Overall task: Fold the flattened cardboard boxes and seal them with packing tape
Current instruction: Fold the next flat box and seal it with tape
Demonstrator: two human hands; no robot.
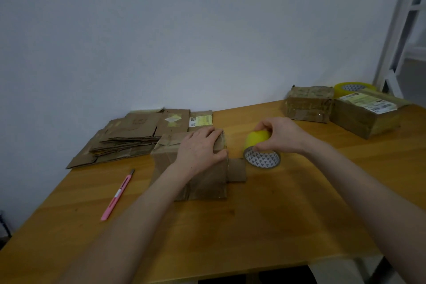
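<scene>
- Pressing flat, the left hand (202,147) lies on top of the brown folded cardboard box (198,182). Its fingers are straight and close together, with the fingertips at the far right edge and the thumb down the box's right side.
- The right hand (279,136) has its fingers curled round the yellow packing tape roll with triangle-print core (261,150). The roll is tilted and sits just right of the left thumb.
- A short brown cardboard flap (237,170) sticks out of the box's right side, between the left thumb and the roll.
- Cannot tell if a tape strip runs from the roll to the box.
- A stack of flattened brown cardboard boxes (129,138) lies left of the left fingers, beyond the box.
- A slim pink utility knife (117,193) lies left of the left forearm.
- Well beyond the right fingers are two taped brown boxes (309,104), side by side, with a second yellow tape roll (352,87) behind them.
- Everything rests on the orange-brown wooden table (253,226).
</scene>
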